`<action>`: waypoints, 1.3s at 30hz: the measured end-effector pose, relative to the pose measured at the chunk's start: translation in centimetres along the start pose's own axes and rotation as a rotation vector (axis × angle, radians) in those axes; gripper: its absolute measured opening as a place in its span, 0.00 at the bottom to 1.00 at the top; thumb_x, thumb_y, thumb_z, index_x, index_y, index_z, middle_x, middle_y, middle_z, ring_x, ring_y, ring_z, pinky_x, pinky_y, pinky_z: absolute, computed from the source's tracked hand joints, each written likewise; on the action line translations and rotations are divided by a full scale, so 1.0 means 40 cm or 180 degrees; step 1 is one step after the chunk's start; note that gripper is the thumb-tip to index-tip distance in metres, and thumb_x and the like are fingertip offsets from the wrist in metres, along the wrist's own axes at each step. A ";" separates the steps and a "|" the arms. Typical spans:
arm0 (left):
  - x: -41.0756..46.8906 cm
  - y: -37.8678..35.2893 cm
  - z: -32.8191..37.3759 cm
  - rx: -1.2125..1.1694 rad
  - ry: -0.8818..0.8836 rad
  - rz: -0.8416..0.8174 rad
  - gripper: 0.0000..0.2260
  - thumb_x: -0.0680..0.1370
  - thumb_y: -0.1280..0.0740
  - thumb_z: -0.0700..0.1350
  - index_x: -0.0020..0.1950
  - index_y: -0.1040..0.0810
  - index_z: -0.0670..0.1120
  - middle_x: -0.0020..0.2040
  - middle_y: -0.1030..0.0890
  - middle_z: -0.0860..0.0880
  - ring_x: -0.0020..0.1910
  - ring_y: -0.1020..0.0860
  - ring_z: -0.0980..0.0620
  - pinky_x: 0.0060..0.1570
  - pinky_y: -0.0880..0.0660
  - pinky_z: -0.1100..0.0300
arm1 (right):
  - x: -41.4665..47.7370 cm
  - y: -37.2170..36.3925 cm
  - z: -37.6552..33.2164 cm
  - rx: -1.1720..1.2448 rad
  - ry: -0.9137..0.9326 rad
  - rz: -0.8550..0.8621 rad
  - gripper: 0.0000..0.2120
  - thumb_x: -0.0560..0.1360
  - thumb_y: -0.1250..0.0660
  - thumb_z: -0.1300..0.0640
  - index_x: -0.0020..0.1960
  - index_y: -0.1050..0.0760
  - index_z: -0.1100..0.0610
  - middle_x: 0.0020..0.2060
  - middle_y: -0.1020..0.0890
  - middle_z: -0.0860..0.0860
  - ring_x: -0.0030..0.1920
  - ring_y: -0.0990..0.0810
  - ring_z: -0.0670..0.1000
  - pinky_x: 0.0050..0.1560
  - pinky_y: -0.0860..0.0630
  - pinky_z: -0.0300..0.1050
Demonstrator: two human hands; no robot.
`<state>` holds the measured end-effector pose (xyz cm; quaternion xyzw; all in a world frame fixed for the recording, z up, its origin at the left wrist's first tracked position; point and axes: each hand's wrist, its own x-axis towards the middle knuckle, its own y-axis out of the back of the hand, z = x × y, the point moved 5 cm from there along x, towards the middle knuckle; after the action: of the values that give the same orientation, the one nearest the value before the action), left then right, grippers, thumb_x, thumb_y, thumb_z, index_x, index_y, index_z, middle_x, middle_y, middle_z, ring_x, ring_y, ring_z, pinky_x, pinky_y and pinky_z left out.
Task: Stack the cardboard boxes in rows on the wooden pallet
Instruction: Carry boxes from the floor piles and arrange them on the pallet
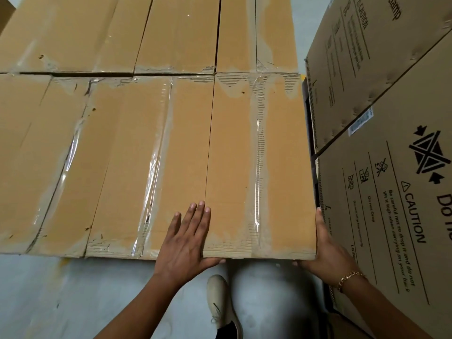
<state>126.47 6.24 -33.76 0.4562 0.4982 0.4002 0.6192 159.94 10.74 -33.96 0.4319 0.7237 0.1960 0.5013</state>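
We look down on rows of plain brown corrugated cardboard boxes, flat-topped and oblong, their centre seams sealed with glossy, wrinkled clear tape that has torn the paper skin in places. The right-end box of the near row (281,167) sits flush against its neighbouring brown box (122,167) and touches the far row of boxes (178,33).

Our left hand (186,238) lies flat with straight, spread fingers on the top beside the seam between those two boxes, the thumb reaching along the near edge. Our right hand (327,250) cups the box's near right corner, fingers straight against its side wall, thumb on the near face; neither hand is clenched. A gold chain bracelet (351,277) circles the right wrist.

Just beside it on the right stand tall printed cartons (403,216) with black caution marks. Below are a smooth grey floor (49,289) and a beige laced shoe (221,304).
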 end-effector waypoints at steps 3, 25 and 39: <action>0.006 -0.002 -0.004 0.0009 -0.0018 -0.0030 0.54 0.72 0.47 0.80 0.83 0.50 0.42 0.84 0.51 0.44 0.83 0.53 0.46 0.77 0.45 0.39 | 0.005 -0.001 0.001 0.0023 0.0020 0.0024 0.72 0.61 0.19 0.40 0.70 0.82 0.37 0.71 0.29 0.54 0.59 0.21 0.57 0.53 0.21 0.52; -0.019 0.007 -0.018 0.0123 -0.0248 -0.0250 0.54 0.72 0.45 0.78 0.83 0.58 0.43 0.84 0.59 0.45 0.82 0.58 0.47 0.78 0.53 0.43 | -0.004 -0.027 0.027 0.0446 -0.0172 -0.0064 0.72 0.61 0.17 0.48 0.74 0.78 0.41 0.73 0.29 0.55 0.66 0.25 0.60 0.62 0.26 0.52; -0.425 0.438 0.028 0.0041 0.0604 0.0056 0.43 0.78 0.52 0.74 0.84 0.56 0.48 0.83 0.59 0.46 0.82 0.56 0.44 0.79 0.58 0.44 | -0.452 0.226 -0.224 0.0071 0.0309 -0.0089 0.49 0.74 0.27 0.44 0.82 0.55 0.53 0.81 0.49 0.51 0.79 0.44 0.54 0.75 0.42 0.49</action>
<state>123.73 -5.47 -12.51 0.4245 0.5532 0.4439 0.5627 158.04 2.20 -13.64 0.4172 0.7553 0.2017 0.4634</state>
